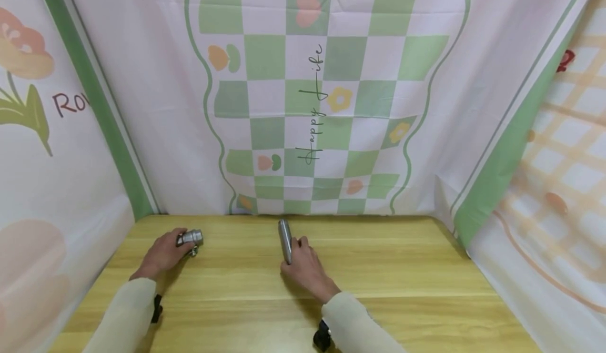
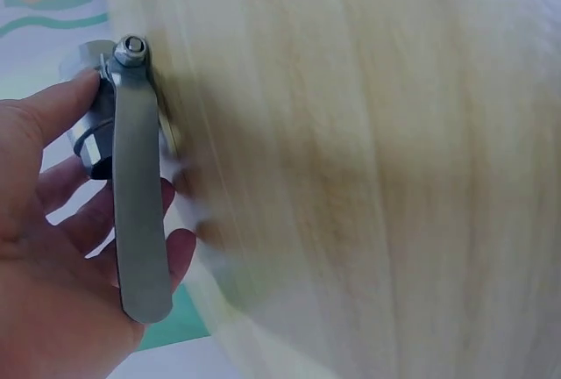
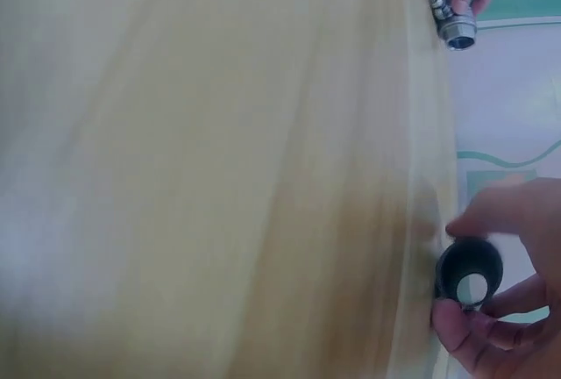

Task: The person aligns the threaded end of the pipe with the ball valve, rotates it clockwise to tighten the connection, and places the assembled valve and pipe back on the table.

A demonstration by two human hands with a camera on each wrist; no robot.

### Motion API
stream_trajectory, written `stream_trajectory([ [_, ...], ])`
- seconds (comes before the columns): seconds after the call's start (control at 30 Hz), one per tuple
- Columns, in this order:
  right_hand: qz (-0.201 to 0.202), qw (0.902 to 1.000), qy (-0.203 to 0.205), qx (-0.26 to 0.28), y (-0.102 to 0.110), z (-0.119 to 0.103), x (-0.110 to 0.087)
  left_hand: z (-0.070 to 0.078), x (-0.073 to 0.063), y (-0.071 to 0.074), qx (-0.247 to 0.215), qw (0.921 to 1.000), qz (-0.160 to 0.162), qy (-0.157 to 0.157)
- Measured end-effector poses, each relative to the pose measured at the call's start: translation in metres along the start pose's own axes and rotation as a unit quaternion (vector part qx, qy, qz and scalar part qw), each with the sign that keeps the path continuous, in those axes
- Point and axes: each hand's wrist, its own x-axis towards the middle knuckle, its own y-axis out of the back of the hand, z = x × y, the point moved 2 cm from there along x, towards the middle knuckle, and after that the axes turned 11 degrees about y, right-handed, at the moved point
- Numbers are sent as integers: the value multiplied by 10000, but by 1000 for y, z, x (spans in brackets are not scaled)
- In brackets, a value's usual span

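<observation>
On the left side of the table, my left hand (image 1: 164, 253) holds a silver metal ball valve (image 1: 193, 236). In the left wrist view the thumb presses its body, and the long flat lever handle (image 2: 142, 212) lies across the curled fingers. My right hand (image 1: 307, 270) grips a grey metal pipe (image 1: 285, 239) near the table's middle, its far end pointing toward the back edge. Seen end-on in the right wrist view, the hollow pipe (image 3: 448, 267) sits between thumb and fingers. The valve's round opening (image 3: 460, 43) also shows there. Valve and pipe are well apart.
The wood-grain table (image 1: 246, 300) ends at a printed curtain (image 1: 265, 132) hanging behind it. More printed cloth hangs on the left (image 1: 57, 195) and right (image 1: 558, 184). Dark devices (image 1: 323, 337) are strapped at both wrists.
</observation>
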Motion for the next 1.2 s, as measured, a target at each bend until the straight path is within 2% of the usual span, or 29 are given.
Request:
stream_trajectory([
  [0.3, 8, 9995, -258, 176, -2, 2, 0, -1, 1, -1, -248, 9996, 73, -106],
  [0.7, 227, 9972, -464, 542, 6, 11, 0, 3, -2, 1, -431, 9988, 6, 226],
  [0.83, 442, 9951, -545, 696, 9, 14, 0, 3, -4, 2, -468, 9985, 21, 267],
  [1.0, 869, 9927, -440, 718, 13, 18, -1, 1, -5, 0, -497, 9983, 36, 307],
  [1.2, 1065, 9887, -500, 932, 15, 22, 0, -2, -5, -2, -582, 9978, 59, 323],
])
